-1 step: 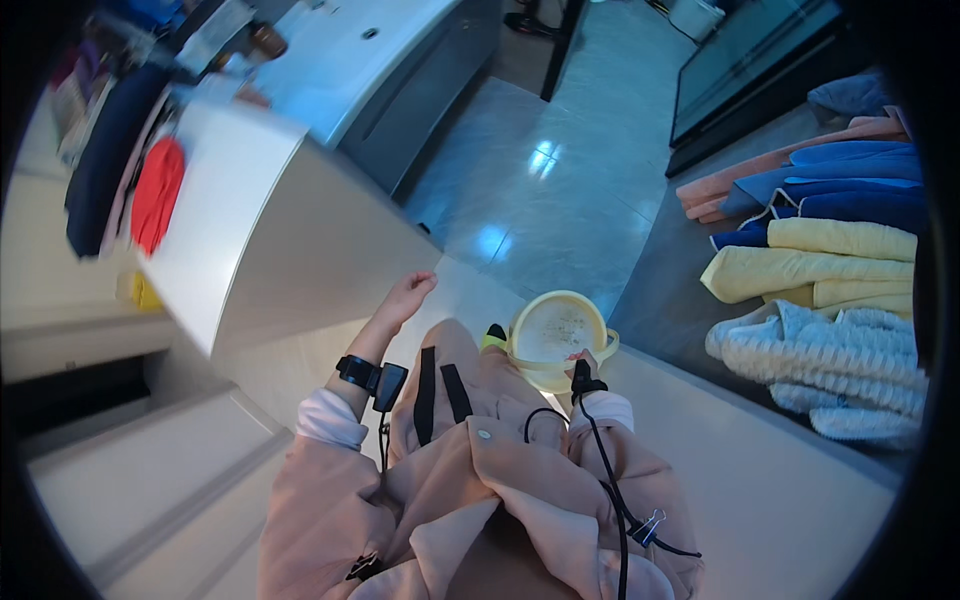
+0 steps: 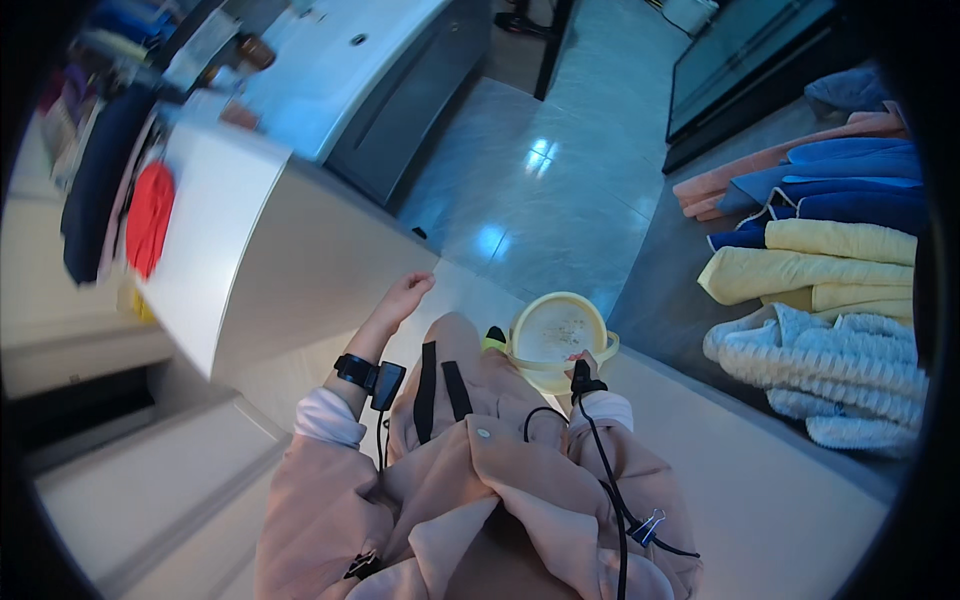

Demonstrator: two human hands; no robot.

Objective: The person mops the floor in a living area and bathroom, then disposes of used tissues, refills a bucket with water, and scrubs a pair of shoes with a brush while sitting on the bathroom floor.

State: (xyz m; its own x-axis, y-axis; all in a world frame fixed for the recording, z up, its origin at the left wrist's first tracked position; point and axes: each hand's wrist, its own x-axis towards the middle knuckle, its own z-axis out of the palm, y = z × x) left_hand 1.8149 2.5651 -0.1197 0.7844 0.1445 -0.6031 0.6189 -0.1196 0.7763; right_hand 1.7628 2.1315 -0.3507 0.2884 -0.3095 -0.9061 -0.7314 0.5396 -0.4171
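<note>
A pale yellow bucket [image 2: 602, 328] is in front of my legs, to the right of my foot in a yellow-and-black sock. Cloudy liquid with dark specks shows inside it. At the bucket's near side, my right hand [image 2: 580, 362] is closed round the bucket handle [image 2: 535, 362]; the strap on that wrist partly covers the grip. My left hand [image 2: 408, 297] hangs in the air left of my knee, beside the white cabinet. Nothing is in it, and its fingers are loosely bent.
A white cabinet [image 2: 290, 270] and a washbasin counter [image 2: 335, 75] stand on the left, with a red cloth [image 2: 150, 215] at the cabinet's far side. Towels [image 2: 820, 270] hang along the right wall. Grey shiny tiles [image 2: 530, 190] lie beyond a pale raised threshold; a dark-framed glass door [image 2: 735, 70] stands farther back.
The view has shifted slightly, so the cabinet and basin sit a little lower and farther left. Both hands and the bucket keep their places.
</note>
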